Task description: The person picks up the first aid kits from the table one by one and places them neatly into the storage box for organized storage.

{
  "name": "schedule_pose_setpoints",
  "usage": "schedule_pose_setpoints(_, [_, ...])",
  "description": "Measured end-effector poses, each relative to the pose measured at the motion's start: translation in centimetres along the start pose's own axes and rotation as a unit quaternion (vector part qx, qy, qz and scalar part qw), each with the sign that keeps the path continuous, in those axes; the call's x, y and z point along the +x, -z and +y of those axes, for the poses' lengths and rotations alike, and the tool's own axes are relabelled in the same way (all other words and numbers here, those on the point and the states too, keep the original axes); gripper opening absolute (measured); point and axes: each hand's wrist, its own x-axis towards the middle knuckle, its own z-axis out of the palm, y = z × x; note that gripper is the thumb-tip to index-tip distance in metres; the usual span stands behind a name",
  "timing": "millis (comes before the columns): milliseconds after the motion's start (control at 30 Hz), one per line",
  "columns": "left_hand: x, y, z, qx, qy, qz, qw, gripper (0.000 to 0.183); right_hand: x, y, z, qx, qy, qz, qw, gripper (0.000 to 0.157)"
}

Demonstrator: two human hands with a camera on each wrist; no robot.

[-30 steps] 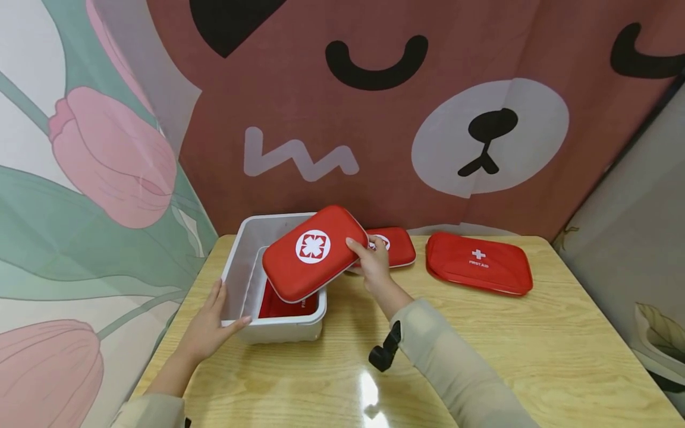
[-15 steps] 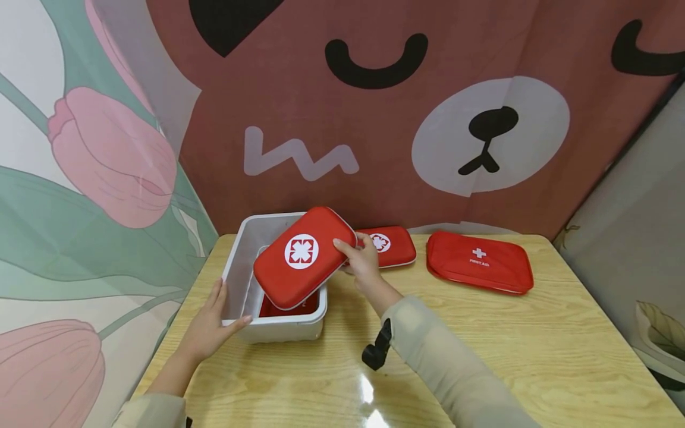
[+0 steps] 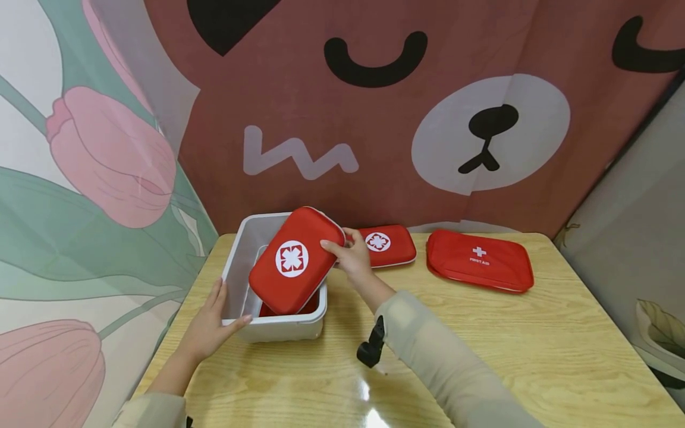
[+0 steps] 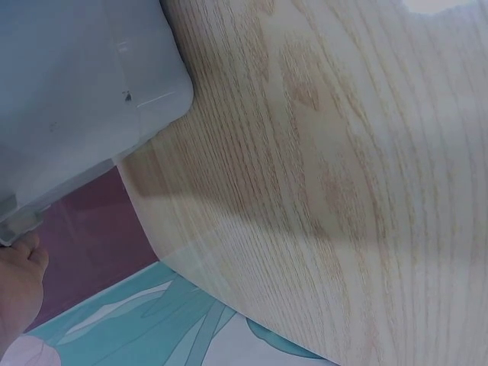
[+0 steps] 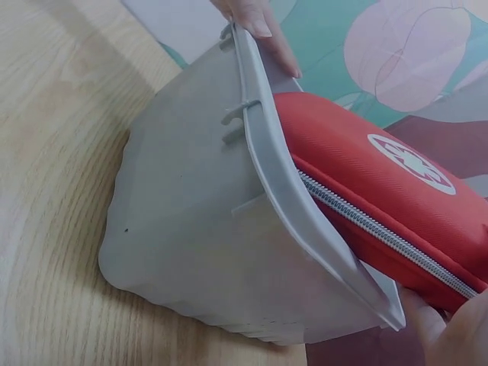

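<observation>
Wood-grain tabletop [image 3: 455,351], glossy, set against two printed fabrics: one bear backdrop [image 3: 374,134], one tulip backdrop [image 3: 115,157]. Count: one pale plastic bin [image 3: 280,332], two hard-shell red cases with round white emblems, one flat red pouch [image 3: 478,261] lettered FIRST AID.

You pinch the emblem case [image 3: 291,258] by its upper right end with your right hand [image 3: 353,258], thumb on top; it slants into the bin's mouth. Below it a further red item [image 3: 310,306] shows inside the bin; whether the two touch, you cannot tell. Your left hand [image 3: 206,333] is spread, fingers fairly straight at the left rim, thumb across the near rim.

Second case [image 3: 393,246] lies behind your right hand, pouch farther right; of your views, only the head camera shows these two.

Right wrist view adds a coarse-toothed metal zipper [image 5: 389,236], finely woven red shell and hooked tabs [image 5: 235,122] under the rim. Left wrist view gives you the bin's smooth outer wall, rounded corner and only part of your left hand.
</observation>
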Motion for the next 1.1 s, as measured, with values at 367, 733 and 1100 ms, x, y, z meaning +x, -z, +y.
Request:
schedule_pose_setpoints(367, [0.1,-0.1,-0.2,-0.001,0.003,-0.001,1.0000,0.094,-8.9,-3.7,-14.3,-0.036,-0.007,-0.029,0.999,0.052])
schedule_pose_setpoints(733, [0.0,-0.1,-0.1,-0.001,0.001,0.001,1.0000,0.094,-12.5,-4.8,-20.3,-0.070,-0.054,-0.054,0.995,0.051])
schedule_pose_setpoints(1100, [0.0,-0.1,0.0,0.003,0.011,-0.007,0.9999,0.095,-11.4,-4.8,-18.6,-0.076,-0.050,-0.093,0.992,0.058])
